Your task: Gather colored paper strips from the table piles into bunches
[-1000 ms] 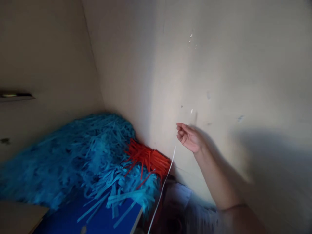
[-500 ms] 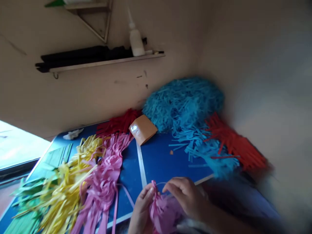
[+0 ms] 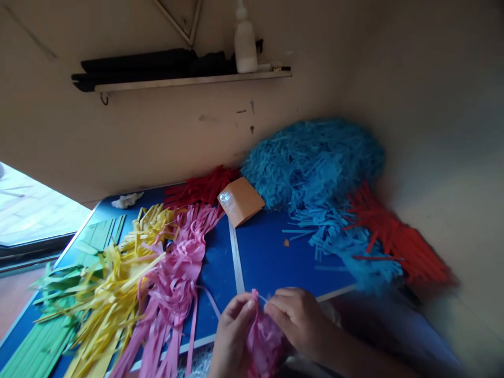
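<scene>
My left hand (image 3: 232,336) and my right hand (image 3: 299,320) meet at the near edge of the blue table (image 3: 268,257). Both pinch a small bunch of pink paper strips (image 3: 262,336) held between them. A thin pale strand (image 3: 263,299) shows at the top of the bunch by my right fingertips. The lower part of the bunch is hidden behind my hands.
On the table lie pink strips (image 3: 177,273), yellow strips (image 3: 118,289), green strips (image 3: 51,315), a large blue heap (image 3: 315,163), red strips (image 3: 397,241) and a brown packet (image 3: 241,200). A wall shelf (image 3: 189,79) holds a white bottle (image 3: 244,39). A wall stands close on the right.
A second ago my right hand was raised by the wall with a thin white strip hanging. Now the view has turned to the table and both hands are closed on the pink bunch.
</scene>
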The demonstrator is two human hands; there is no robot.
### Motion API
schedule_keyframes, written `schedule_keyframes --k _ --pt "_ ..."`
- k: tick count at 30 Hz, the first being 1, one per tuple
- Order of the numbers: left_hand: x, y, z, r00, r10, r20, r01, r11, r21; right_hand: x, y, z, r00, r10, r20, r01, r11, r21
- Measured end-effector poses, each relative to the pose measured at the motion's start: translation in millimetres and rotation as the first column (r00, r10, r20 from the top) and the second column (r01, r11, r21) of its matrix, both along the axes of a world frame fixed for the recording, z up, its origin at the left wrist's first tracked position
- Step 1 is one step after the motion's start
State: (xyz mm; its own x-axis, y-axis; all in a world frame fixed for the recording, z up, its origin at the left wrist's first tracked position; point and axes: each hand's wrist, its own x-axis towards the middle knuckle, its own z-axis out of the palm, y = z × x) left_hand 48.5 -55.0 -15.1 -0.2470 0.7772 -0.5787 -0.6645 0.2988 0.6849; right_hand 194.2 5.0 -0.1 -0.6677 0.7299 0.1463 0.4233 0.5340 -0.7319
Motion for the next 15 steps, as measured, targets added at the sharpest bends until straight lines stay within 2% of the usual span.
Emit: schedule_keyframes --k 2,3,5,7,9,11,13,15 --pt "0.9 -3.1 -3.0 0.974 -0.051 -0.219 0.071 0.994 0.088 3.9 2.6 4.0 0.998 0.03 0.053 -0.031 0.999 0.011" --pt "0.5 -5.3 -4.8 0.928 -0.059 -0.367 0.112 0.986 0.124 6.2 3.3 6.2 0.996 0.046 0.07 -0.046 0.999 -0.012" --pt "-1.3 -10.5 -9.4 0.754 -0.028 -0.657 0.176 0.971 0.161 9.6 2.1 9.2 0.995 0.072 0.075 -0.065 0.994 -0.092" --pt "-2.2 -15.6 -15.6 0.544 0.015 -0.839 0.21 0.966 0.154 8.9 -3.3 7.5 0.995 0.076 0.066 -0.064 0.984 -0.163" --pt "0.3 -19.3 -22.7 0.376 0.037 -0.926 0.233 0.963 0.134 2.8 -10.4 0.4 0.998 0.045 0.053 -0.035 0.985 -0.169" --pt "6.2 -21.2 -27.6 0.245 0.059 -0.968 0.254 0.959 0.123 -3.9 -12.8 -7.3 1.0 0.013 0.002 -0.012 0.994 -0.112" --pt "10.5 -23.5 -26.0 0.158 0.066 -0.985 0.291 0.95 0.11 0.2 -4.5 -6.5 0.994 -0.019 -0.11 0.017 1.0 -0.022" --pt "5.6 -29.2 -15.2 0.121 0.009 -0.993 0.386 0.921 0.056 27.3 14.2 9.2 0.96 -0.102 -0.261 0.115 0.993 0.033"
